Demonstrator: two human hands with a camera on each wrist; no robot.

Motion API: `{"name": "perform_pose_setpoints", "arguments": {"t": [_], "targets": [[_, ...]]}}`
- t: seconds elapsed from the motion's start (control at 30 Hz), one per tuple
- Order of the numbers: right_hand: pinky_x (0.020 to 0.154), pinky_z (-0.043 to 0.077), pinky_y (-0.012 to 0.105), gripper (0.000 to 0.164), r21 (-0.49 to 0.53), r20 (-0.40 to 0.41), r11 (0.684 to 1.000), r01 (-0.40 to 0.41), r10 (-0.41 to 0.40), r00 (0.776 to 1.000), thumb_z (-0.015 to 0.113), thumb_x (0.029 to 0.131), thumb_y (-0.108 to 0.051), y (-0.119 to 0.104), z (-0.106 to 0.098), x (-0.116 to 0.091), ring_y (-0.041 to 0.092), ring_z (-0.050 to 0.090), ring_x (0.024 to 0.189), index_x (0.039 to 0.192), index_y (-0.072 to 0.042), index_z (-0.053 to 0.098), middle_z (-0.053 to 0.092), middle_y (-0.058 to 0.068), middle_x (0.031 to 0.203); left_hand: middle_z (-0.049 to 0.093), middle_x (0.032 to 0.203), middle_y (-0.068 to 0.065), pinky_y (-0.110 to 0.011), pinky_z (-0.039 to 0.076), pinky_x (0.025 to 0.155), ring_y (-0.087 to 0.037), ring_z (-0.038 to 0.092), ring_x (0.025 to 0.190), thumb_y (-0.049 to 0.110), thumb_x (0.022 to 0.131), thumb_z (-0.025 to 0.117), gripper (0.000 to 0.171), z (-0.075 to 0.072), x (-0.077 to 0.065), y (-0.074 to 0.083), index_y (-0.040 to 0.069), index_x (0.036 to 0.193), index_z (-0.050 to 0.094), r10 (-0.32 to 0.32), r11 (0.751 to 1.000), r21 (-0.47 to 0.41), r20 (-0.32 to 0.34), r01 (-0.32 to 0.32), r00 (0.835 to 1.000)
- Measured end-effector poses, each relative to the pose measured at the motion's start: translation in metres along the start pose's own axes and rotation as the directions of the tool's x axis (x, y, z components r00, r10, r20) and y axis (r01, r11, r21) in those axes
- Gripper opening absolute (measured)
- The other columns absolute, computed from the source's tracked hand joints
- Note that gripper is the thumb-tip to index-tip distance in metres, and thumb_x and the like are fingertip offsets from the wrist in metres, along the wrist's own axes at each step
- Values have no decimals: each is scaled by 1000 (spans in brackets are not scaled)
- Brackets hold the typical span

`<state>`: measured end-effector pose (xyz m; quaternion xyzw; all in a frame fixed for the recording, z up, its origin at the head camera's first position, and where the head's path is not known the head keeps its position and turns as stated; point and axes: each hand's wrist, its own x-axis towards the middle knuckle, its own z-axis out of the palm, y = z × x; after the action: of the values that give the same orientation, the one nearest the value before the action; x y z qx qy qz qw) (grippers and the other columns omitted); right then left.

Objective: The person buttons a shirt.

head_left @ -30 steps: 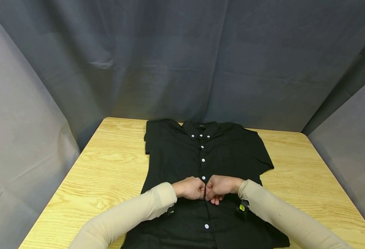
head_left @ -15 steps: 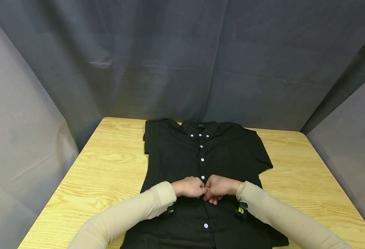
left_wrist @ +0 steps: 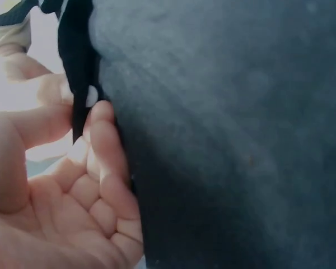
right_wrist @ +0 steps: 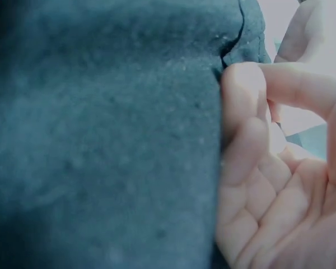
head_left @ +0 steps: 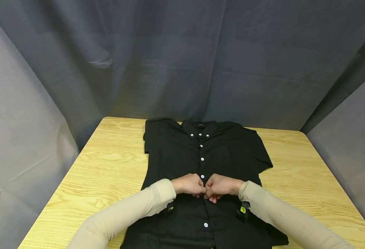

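Observation:
A black short-sleeved button-up shirt (head_left: 173, 155) lies front up on the table, its collar at the far end. Over the front placket, just below a white button (head_left: 202, 176), both hands meet at the fingertips. My left hand (head_left: 188, 183) pinches the placket from the left, and my right hand (head_left: 222, 185) pinches it from the right. The left wrist view has a white button (left_wrist: 92, 96) at the edge of a raised dark strip, right by the left fingertips. In the right wrist view, the right thumb and curled fingers (right_wrist: 245, 84) grip the cloth edge.
The wooden table (head_left: 108, 159) shows on both sides of the shirt. A dark grey curtain (head_left: 170, 62) hangs behind it, with lighter grey cloth (head_left: 24, 138) at the left. Another white button (head_left: 205, 225) sits lower on the placket.
The left fingertips have come across to touch the right ones, covering the strip of placket that showed between them. Both hands have shifted only slightly; the shirt lies as before.

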<state>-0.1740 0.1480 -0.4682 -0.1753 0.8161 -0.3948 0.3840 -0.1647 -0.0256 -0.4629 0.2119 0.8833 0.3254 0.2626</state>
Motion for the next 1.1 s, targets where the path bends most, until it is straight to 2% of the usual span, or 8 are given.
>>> {"name": "perform_pose_setpoints", "arguments": {"t": [0.13, 0.33, 0.47, 0.63, 0.77, 1.1], "targets": [[46, 45, 23, 12, 9, -6, 1000, 9, -9, 1000, 71, 75, -6, -1, 0, -1, 12, 60, 50, 64, -2, 64, 63, 6, 57, 64, 58, -4, -19, 37, 46, -13, 55, 49, 17, 86, 66, 31, -2, 1, -1, 4, 58, 62, -4, 999, -44, 35, 5, 999], [46, 44, 23, 11, -5, -5, 999, 37, -37, 999, 70, 75, -6, -2, -1, -2, 11, 59, 50, 67, 0, 65, 62, 5, 57, 61, 55, 2, -19, 33, 44, -6, 46, 44, 17, 82, 66, 30, 0, 1, 1, 11, 55, 57, -10, 998, 62, 2, 10, 1000], [46, 43, 22, 9, -7, 21, 998, 58, -58, 998, 69, 75, -6, 1, -3, -2, 10, 59, 50, 68, -2, 66, 62, 3, 57, 57, 51, 6, -19, 34, 44, -6, 47, 45, 19, 82, 66, 29, 0, -1, 2, 13, 55, 58, -7, 994, 111, -13, 8, 1000], [47, 43, 22, 7, 23, 52, 997, 68, -69, 996, 68, 76, -5, 3, -4, -1, 11, 60, 52, 72, 0, 66, 63, 4, 59, 50, 49, 10, -19, 35, 46, -6, 47, 47, 17, 77, 72, 28, -1, -2, -1, 16, 55, 55, 42, 988, 147, -7, -40, 999], [48, 43, 23, 8, 51, 67, 997, 52, -55, 996, 67, 77, -5, 3, -6, -1, 11, 60, 53, 74, 2, 65, 62, 4, 60, 48, 51, 10, -19, 35, 46, -7, 46, 49, 19, 74, 77, 28, -2, -2, -2, 15, 57, 55, 84, 981, 174, -2, -82, 996], [48, 42, 21, 9, 100, 110, 994, -33, 22, 994, 65, 81, -7, 3, -6, 0, 10, 60, 53, 76, 0, 65, 63, 5, 61, 50, 52, 9, -20, 36, 47, -8, 48, 52, 24, 75, 79, 29, 2, -3, -2, 16, 58, 56, 80, 975, 210, -23, -74, 997]]}}
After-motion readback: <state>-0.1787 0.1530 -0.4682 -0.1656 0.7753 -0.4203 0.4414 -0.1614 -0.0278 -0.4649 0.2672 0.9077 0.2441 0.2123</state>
